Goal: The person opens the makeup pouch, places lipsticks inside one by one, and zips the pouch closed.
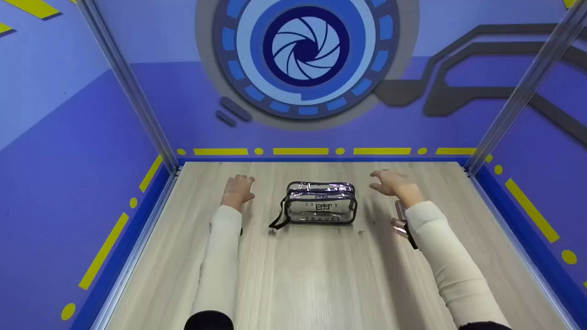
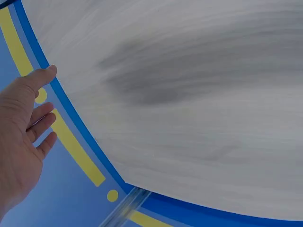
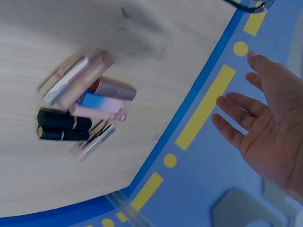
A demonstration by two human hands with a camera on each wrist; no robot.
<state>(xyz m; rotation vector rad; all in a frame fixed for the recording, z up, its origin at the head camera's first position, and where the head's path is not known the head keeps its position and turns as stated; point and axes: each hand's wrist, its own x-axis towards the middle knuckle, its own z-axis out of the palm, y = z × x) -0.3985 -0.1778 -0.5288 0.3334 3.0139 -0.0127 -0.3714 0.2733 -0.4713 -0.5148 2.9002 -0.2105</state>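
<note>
A clear travel pouch point(image 1: 321, 204) with black piping and a black wrist strap point(image 1: 278, 221) stands on the wooden table between the two hands. To its left, my left hand point(image 1: 238, 189) hovers over the table with relaxed fingers and holds nothing; its fingers spread loosely in the left wrist view. On the pouch's right side, my right hand point(image 1: 392, 183) is apart from it, fingers loosely bent around nothing. Below the right forearm lies a cluster of lipstick-like cosmetic tubes, including black tubes point(image 3: 64, 125), a blue and pink one point(image 3: 99, 105) and a brown one point(image 3: 113, 89).
The pale wooden table point(image 1: 302, 275) is bounded at the back by a blue patterned wall point(image 1: 321, 137). Metal posts point(image 1: 133, 91) rise at both back corners, and blue side panels point(image 1: 55, 220) flank the table. The right forearm partly covers the cosmetics in the head view.
</note>
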